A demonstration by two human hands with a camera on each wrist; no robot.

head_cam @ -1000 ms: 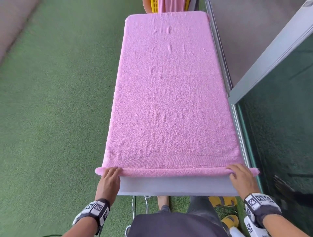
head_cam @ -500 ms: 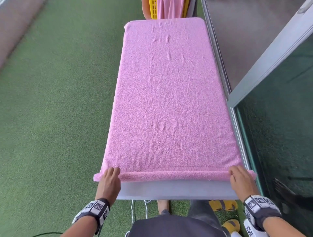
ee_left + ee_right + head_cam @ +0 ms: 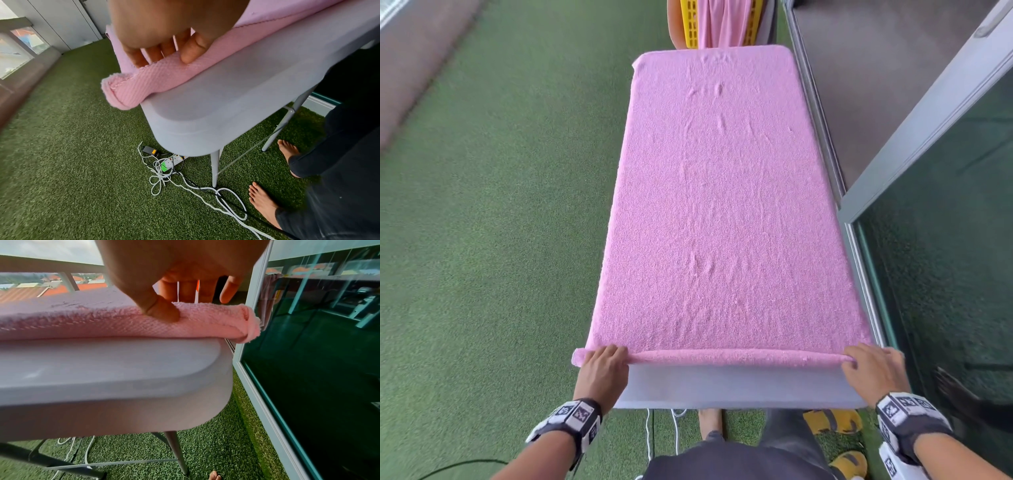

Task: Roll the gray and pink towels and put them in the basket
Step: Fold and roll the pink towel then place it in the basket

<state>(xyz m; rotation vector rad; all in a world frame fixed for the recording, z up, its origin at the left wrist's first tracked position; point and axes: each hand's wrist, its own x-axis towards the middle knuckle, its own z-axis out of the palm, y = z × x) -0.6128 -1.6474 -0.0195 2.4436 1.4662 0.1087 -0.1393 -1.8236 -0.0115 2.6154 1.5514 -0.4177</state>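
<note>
The pink towel (image 3: 719, 205) lies spread along the white table (image 3: 736, 387), its near end turned into a thin roll (image 3: 736, 358). My left hand (image 3: 604, 363) holds the roll's left end, fingers over the top and thumb behind (image 3: 164, 53). On the right end my right hand (image 3: 866, 365) does the same, with the thumb pressed into the roll's near side (image 3: 164, 311). A yellow basket (image 3: 690, 20) stands past the table's far end with pink cloth (image 3: 722, 22) hanging in it. No gray towel shows.
Green artificial turf (image 3: 500, 240) covers the floor to the left. A glass sliding door and its metal frame (image 3: 928, 120) run close along the table's right side. Cables and a power strip (image 3: 168, 164) lie under the table by my bare feet. Yellow slippers (image 3: 835, 421) sit near me.
Both hands have pushed the rolled edge a little farther up the table, so the roll is slightly thicker and more bare table shows in front of it.
</note>
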